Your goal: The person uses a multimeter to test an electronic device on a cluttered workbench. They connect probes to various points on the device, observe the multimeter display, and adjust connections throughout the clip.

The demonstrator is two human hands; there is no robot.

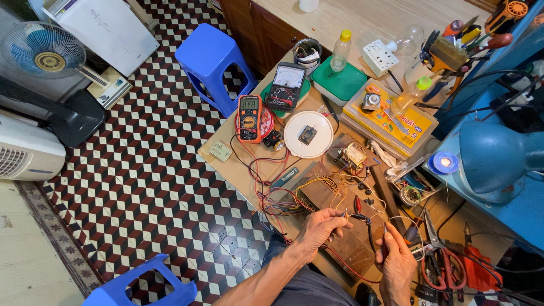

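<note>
on the left of the crowded wooden surface (238, 164) an orange-and-black digital multimeter (249, 118) lies face up beside a black analogue meter (287, 86), with a round white plastic lid (309, 134) just to their right. red and black leads run from there down toward the person. the left hand (320, 226) is pinched shut on a thin black-tipped test probe (347, 216), its point resting near the bundle of yellow and red wires (320, 190) on the brown circuit board (317, 195). the probe looks light and stiff (its lead is limp and will drag), so it is best gripped on the insulated barrel, away from the metal tip. the wires look soft and easily pulled loose; the board seems rigid but fragile at its joints. the right hand (396, 260) is closed around a slim grey-tipped rod-like tool (386, 235), held upright; what kind of tool it is cannot be told. red-handled pliers (447, 266) lie just right of it.
</note>
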